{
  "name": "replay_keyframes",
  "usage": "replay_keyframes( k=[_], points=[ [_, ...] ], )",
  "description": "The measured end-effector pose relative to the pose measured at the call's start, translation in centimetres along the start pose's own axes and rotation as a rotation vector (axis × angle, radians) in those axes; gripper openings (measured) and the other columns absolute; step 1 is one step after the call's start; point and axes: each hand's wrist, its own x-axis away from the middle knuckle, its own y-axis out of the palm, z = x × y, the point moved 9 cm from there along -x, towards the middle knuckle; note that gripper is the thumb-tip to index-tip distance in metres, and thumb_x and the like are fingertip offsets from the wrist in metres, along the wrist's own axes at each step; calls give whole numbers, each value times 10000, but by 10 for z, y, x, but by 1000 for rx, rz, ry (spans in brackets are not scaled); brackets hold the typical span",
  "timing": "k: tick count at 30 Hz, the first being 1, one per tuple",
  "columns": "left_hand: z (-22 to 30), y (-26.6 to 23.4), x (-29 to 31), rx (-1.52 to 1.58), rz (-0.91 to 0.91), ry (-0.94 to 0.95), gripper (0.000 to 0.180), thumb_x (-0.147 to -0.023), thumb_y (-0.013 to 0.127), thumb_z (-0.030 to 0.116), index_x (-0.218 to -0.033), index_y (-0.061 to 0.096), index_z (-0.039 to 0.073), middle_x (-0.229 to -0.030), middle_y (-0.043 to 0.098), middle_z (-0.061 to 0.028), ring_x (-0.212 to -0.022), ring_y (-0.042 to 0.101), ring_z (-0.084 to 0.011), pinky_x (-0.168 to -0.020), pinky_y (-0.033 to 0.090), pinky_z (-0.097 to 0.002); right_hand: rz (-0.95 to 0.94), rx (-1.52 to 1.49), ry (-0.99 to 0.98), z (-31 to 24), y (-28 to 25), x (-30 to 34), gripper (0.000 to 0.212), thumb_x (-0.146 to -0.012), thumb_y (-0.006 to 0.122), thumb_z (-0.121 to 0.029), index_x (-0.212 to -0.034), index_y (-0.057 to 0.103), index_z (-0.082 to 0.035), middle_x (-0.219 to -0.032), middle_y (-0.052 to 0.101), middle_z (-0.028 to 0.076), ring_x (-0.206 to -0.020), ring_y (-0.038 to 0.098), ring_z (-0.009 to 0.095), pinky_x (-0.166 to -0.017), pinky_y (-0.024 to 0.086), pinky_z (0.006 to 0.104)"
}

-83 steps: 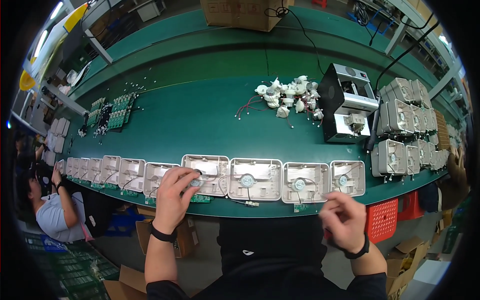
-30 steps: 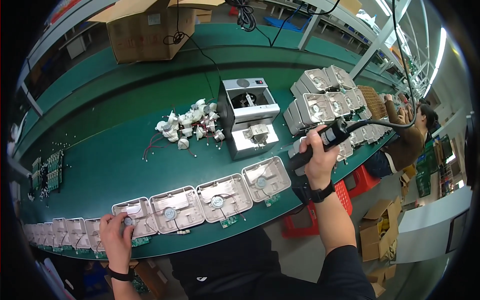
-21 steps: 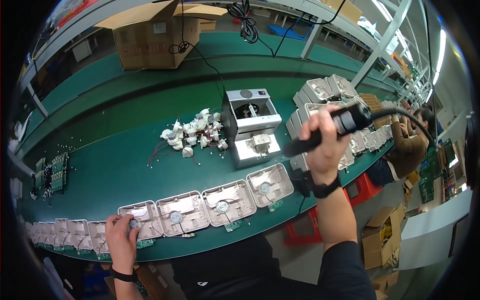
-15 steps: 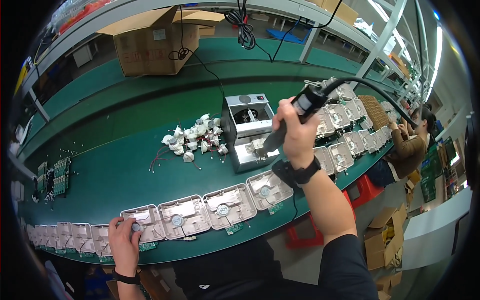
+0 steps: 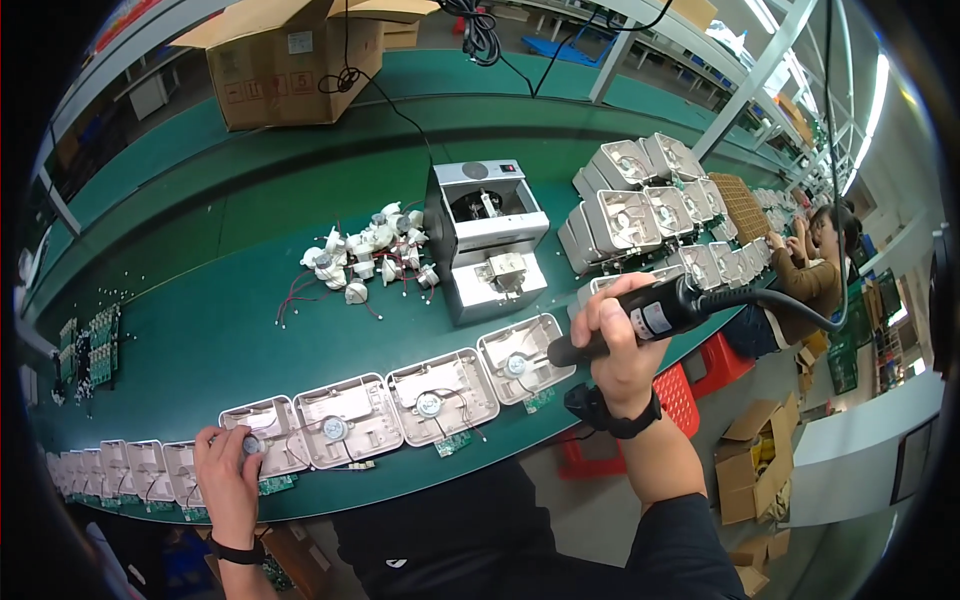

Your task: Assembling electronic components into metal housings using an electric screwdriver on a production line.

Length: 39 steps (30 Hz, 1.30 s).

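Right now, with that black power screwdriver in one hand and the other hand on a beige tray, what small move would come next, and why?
Probably the right hand lowers the black corded electric screwdriver leftward to the beige plastic housing that the left hand steadies at its round fan motor. The tool's tip hangs above the rightmost housing, touching nothing.
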Motion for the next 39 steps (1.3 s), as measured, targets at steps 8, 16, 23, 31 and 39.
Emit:
replay_keyframes(
  k=[8,16,23,31,39],
  points=[
    [4,1,-2,-6,-17,16,408,-684,775,-34,-1077,672,6,-957,657,-146,-1027,556,-364,-886,464,-455,-56,34,-2,21,4,3,161,-896,592,-32,-1018,486,-30,-719,565,85,-568,563,181,-575,488,325],
    [3,-1,-1,-14,-13,1,418,-672,780,-34,-1074,676,6,-938,664,-141,-1007,563,-355,-873,469,-451,-29,-37,58,29,11,2,137,-877,655,26,-919,530,-12,-706,592,45,-561,580,111,-528,492,265],
    [4,-1,-4,-41,-17,7,415,-664,789,-20,-1064,686,15,-931,674,-138,-998,576,-354,-862,481,-448,-79,-16,4,-11,31,-32,133,-904,611,-24,-1002,520,-16,-717,573,73,-568,571,159,-562,485,297],
    [-2,2,0,-42,-49,-31,418,-670,794,3,-1074,690,28,-961,690,-125,-1032,576,-354,-877,484,-448,-108,75,-107,1,54,-79,97,-934,616,-75,-945,546,-10,-705,549,65,-566,569,159,-552,477,295],
    [2,3,0,68,-8,11,397,-676,803,10,-1059,701,35,-953,696,-129,-1029,578,-343,-891,476,-438,-122,-29,71,-7,42,-20,165,-920,619,-79,-1026,516,-5,-718,560,86,-570,563,170,-567,488,306]
  ],
)
